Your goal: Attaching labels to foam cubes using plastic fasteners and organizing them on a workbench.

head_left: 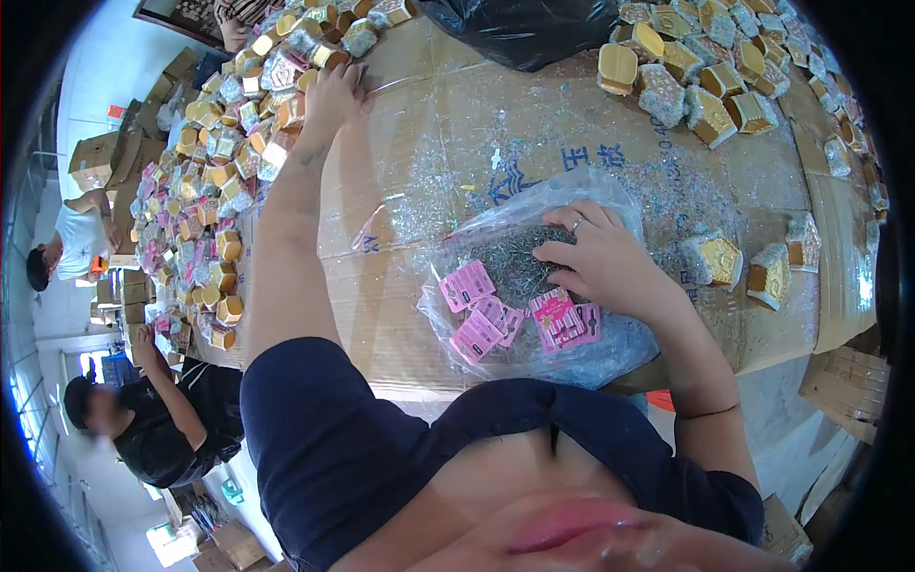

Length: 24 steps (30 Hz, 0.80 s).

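My left arm stretches to the heap of small gold-topped containers [229, 246] at the upper left. My left hand [334, 98] rests at the heap's edge, fingers stretched out against a gold-and-brown container [329, 55]; its fingertips are partly hidden. In front of me lies a clear plastic bag [610, 195] with a mass of thin, dark metallic pieces [519, 253], too fine to name surely. My right hand [600, 257], a ring on one finger, lies over these pieces with its fingers apart. Several pink printed cards [475, 336] lie on the bag nearest me.
Flattened cardboard [410, 324] strewn with glitter covers the table. A black plastic bag [524, 33] lies at the far edge. More gold containers in bubble wrap [710, 110] are heaped far right; a few [720, 259] stand nearer. Two people [157, 419] [81, 234] are at the left.
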Available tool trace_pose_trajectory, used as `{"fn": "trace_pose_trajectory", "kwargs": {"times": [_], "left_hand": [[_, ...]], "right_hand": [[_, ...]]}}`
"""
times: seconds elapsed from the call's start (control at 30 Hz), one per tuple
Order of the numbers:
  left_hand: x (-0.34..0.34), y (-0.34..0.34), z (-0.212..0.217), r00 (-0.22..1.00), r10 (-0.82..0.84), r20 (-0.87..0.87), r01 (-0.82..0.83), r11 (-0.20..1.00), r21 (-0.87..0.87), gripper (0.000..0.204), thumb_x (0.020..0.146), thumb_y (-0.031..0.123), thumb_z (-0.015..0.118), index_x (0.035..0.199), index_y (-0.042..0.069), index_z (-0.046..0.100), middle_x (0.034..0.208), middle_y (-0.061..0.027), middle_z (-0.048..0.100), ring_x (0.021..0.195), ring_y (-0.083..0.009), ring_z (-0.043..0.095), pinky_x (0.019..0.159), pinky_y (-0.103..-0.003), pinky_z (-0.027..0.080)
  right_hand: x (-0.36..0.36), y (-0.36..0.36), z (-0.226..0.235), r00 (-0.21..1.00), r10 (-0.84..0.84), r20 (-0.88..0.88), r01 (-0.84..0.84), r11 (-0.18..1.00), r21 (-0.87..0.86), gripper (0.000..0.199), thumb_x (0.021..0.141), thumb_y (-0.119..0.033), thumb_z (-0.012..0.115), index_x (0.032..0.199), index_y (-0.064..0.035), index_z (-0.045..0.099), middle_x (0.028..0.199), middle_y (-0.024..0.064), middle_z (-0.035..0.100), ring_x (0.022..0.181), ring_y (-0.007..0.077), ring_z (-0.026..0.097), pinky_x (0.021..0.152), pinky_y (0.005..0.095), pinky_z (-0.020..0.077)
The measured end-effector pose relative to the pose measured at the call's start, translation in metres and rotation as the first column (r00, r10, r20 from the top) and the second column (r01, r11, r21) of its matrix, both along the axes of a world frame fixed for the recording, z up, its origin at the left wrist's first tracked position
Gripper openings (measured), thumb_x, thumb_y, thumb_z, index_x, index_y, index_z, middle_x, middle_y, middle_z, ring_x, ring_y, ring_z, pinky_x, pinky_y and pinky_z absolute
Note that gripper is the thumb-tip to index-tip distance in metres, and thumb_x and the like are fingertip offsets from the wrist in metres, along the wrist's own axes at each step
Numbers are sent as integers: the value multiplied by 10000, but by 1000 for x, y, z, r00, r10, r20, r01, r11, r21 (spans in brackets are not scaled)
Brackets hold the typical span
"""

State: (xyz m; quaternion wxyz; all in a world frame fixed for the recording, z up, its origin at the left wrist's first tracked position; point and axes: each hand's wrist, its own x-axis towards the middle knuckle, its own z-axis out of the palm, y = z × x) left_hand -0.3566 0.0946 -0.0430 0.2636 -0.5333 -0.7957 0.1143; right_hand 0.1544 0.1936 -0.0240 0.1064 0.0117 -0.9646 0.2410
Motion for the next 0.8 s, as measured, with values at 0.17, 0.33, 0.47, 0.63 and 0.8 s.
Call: {"fn": "trace_pose_trajectory", "kwargs": {"times": [0.17,0.33,0.47,0.63,0.8], "left_hand": [[21,-63,6,990,-80,-120,88,995,57,336,820,305,600,1092,108,605,1032,-64,627,1015,-279,582,893,-467,422],[38,-119,5,960,-215,-181,244,958,153,265,820,282,616,1007,95,626,1045,-55,632,1049,-242,573,933,-451,381],[51,-180,-12,985,117,-126,-100,986,137,229,860,293,611,1015,125,623,1074,-26,614,1045,-229,570,937,-454,379],[50,-255,-20,871,470,-143,-450,881,148,280,880,322,601,1091,139,583,1168,-40,561,1084,-257,546,944,-490,371],[34,-231,5,921,377,-97,-290,832,473,397,864,311,624,1183,89,541,1279,-142,501,1157,-359,490,973,-525,354]], "right_hand": [[-1,1,-2,1000,15,-18,-15,1000,-14,318,754,-206,726,1063,-157,669,1263,93,530,1206,339,456,1006,453,389],[0,3,-4,1000,17,-17,-17,1000,1,320,754,-202,724,1066,-161,664,1254,91,529,1205,335,459,1002,459,389],[2,4,-5,999,23,-35,-24,1000,-12,317,755,-199,722,1063,-168,655,1254,88,529,1203,325,466,1003,458,391],[4,1,-7,999,13,-46,-13,1000,10,301,756,-198,722,1048,-169,652,1256,89,529,1212,317,468,1005,458,395],[4,1,-8,999,18,-27,-18,1000,0,299,755,-192,723,1045,-175,652,1262,99,532,1220,332,460,1008,466,393]]}}
